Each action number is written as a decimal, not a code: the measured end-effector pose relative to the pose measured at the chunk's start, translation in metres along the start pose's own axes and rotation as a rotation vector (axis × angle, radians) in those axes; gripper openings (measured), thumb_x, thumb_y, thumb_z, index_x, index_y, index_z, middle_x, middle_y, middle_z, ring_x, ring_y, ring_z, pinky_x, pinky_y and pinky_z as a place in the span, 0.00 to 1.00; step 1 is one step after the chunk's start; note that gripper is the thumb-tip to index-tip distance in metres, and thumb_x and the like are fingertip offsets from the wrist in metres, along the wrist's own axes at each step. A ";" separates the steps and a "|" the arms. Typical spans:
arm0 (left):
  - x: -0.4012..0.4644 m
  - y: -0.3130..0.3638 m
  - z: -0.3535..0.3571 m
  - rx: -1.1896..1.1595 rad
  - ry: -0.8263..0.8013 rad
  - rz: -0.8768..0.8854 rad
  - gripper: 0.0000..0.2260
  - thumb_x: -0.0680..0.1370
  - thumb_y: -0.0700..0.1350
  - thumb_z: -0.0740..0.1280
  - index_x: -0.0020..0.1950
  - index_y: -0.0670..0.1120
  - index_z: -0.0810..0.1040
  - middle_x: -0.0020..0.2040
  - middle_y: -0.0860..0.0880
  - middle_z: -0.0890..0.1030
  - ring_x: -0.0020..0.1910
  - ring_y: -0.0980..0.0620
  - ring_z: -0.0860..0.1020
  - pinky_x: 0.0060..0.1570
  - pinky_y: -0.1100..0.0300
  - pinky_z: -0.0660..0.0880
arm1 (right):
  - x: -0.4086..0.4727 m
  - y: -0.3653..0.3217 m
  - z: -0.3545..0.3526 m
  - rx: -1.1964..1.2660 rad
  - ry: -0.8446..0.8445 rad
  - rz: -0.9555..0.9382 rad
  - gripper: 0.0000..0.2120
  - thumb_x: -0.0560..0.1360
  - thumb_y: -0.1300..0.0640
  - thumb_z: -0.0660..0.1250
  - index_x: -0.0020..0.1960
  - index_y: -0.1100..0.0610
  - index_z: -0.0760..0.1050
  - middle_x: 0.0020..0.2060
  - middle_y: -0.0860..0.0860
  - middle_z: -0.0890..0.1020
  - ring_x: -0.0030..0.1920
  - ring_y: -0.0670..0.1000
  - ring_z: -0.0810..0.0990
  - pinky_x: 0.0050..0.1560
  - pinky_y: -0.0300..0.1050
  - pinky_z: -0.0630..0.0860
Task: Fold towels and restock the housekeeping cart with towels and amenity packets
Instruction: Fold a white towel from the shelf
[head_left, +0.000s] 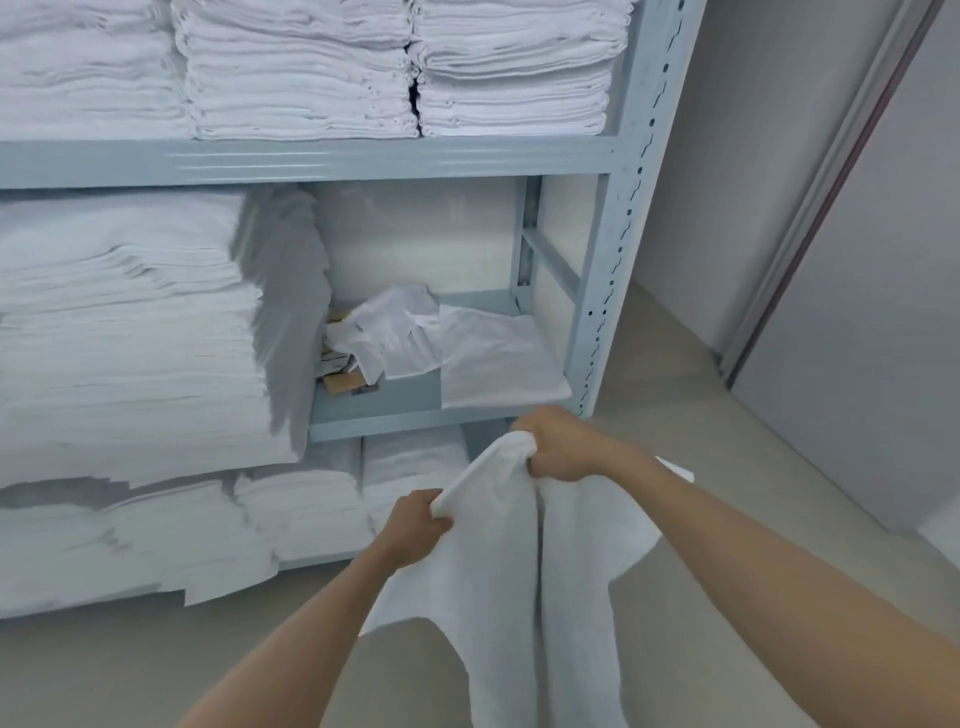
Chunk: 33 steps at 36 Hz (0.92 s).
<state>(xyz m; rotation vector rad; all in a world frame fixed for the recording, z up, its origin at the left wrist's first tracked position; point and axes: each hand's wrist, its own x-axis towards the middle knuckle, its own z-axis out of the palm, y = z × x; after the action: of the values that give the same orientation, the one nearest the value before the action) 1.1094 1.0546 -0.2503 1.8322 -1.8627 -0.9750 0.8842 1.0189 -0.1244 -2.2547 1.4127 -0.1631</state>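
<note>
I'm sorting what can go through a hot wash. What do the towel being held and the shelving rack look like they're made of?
The towel, gripped by the left hand and right hand, looks like soft white terry cloth, probably cotton: matte, and it drapes in loose folds. The shelving rack looks like painted steel: smooth pale grey-blue finish, with rows of punched slots in its upright.

A pale blue-grey metal shelving unit (613, 249) is set against a white wall (753, 156), its slotted upright (631, 171) seen at the right. The floor (675, 364) is covered in a beige surface. A grey door panel (883, 338) (framed by a dark edge) is seen at right.
</note>
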 end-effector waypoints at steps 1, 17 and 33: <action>-0.001 0.000 0.000 0.014 0.007 -0.006 0.09 0.78 0.40 0.67 0.56 0.44 0.82 0.50 0.46 0.83 0.47 0.46 0.79 0.41 0.59 0.73 | -0.004 0.003 -0.001 0.012 0.006 0.007 0.13 0.67 0.68 0.66 0.33 0.52 0.70 0.32 0.47 0.75 0.34 0.49 0.73 0.32 0.42 0.66; -0.004 0.032 -0.103 -0.038 0.541 -0.058 0.17 0.83 0.46 0.64 0.34 0.49 0.74 0.29 0.51 0.74 0.33 0.46 0.74 0.31 0.57 0.64 | -0.004 0.048 -0.058 0.005 0.259 0.076 0.15 0.72 0.53 0.74 0.33 0.50 0.69 0.33 0.46 0.75 0.36 0.51 0.75 0.32 0.44 0.65; -0.014 0.094 -0.172 0.229 0.626 0.211 0.14 0.78 0.49 0.72 0.33 0.46 0.78 0.25 0.53 0.72 0.28 0.51 0.70 0.29 0.58 0.63 | 0.008 0.147 -0.020 0.034 0.335 0.383 0.20 0.74 0.39 0.70 0.35 0.52 0.69 0.37 0.53 0.78 0.38 0.56 0.77 0.31 0.45 0.62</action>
<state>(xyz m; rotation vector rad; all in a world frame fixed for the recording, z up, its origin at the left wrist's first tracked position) 1.1587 1.0225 -0.0624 1.7390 -1.7520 -0.0868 0.7613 0.9525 -0.1742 -1.9459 1.9690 -0.4485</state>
